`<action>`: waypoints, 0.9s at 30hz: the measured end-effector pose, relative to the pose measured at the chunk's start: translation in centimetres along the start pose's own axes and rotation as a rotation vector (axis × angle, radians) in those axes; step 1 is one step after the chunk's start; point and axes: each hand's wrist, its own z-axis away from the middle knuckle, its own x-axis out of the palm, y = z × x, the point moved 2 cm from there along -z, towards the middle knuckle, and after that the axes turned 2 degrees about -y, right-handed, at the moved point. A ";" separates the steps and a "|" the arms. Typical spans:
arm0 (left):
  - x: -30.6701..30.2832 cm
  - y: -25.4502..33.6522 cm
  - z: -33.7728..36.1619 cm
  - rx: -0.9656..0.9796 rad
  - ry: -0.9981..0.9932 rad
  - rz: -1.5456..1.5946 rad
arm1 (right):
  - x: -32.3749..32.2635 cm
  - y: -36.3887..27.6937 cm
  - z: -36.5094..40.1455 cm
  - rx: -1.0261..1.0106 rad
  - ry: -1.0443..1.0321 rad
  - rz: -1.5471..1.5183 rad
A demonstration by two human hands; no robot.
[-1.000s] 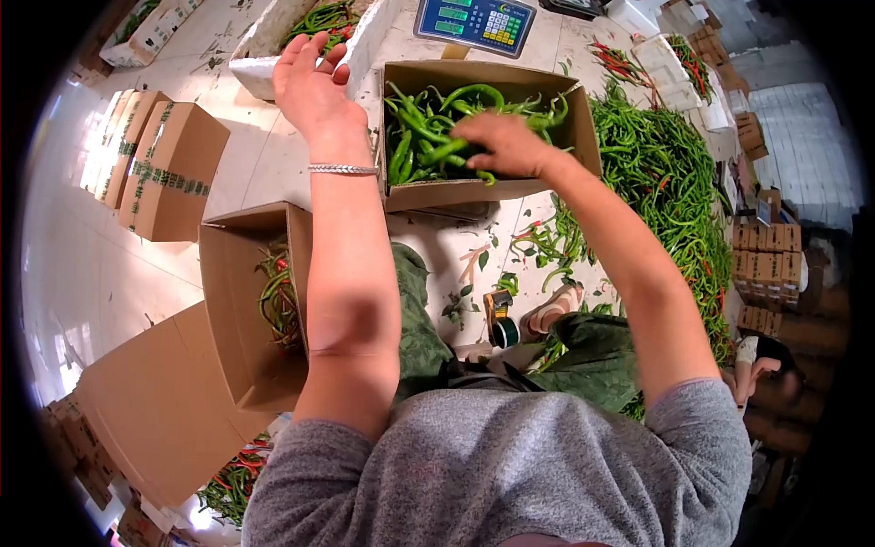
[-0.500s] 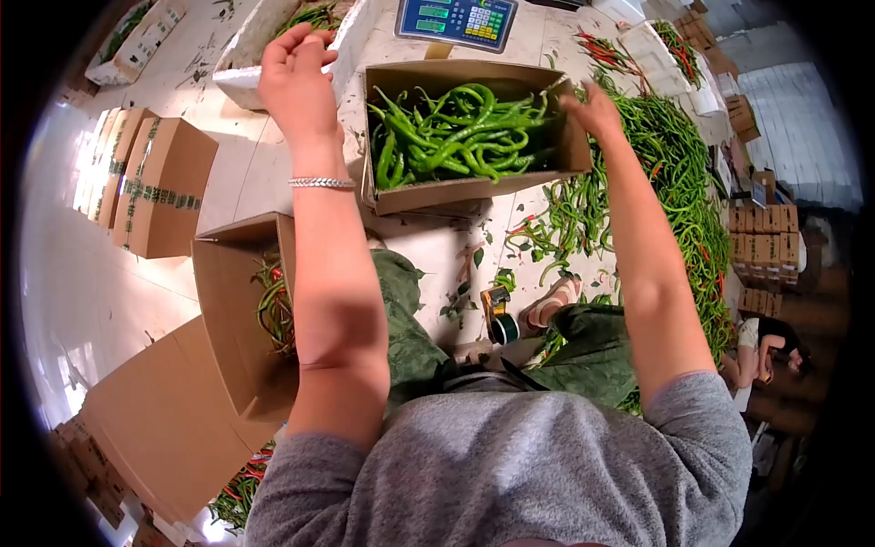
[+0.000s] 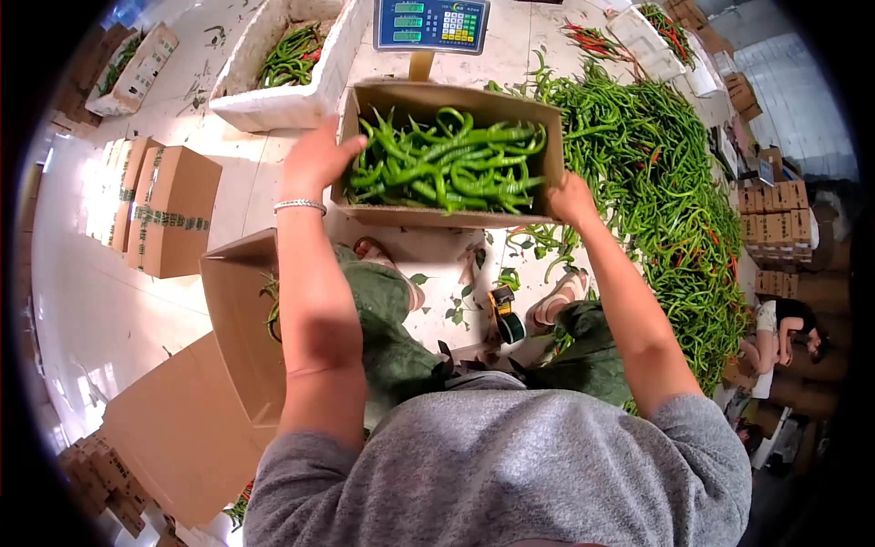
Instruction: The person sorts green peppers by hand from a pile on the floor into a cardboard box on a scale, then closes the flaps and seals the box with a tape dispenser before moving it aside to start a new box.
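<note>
An open cardboard box [image 3: 428,217] filled with long green chili peppers [image 3: 451,164] sits in front of me, below the scale display. My left hand [image 3: 317,157] grips its left end, thumb hooked over the rim; the other fingers are hidden along the outside. At the near right corner, my right hand [image 3: 570,199] is closed on the cardboard edge. Just beyond the box rises the post of a digital scale, topped by its lit display [image 3: 430,24].
A large heap of green chilies [image 3: 656,173] spreads along the right. White foam boxes [image 3: 273,114] stand at the back left. Another open carton [image 3: 239,319] lies by my left leg, near closed cartons [image 3: 178,210]. A tape dispenser [image 3: 503,314] lies between my feet. A person [image 3: 784,333] sits far right.
My left hand has come down from near the foam box onto the carton's left end. My right hand has slid to the near right corner. The carton has shifted slightly left.
</note>
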 end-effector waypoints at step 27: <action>2.7 -1.6 -1.1 -0.032 0.180 -0.204 | -0.9 2.0 -2.7 0.105 -0.109 -0.210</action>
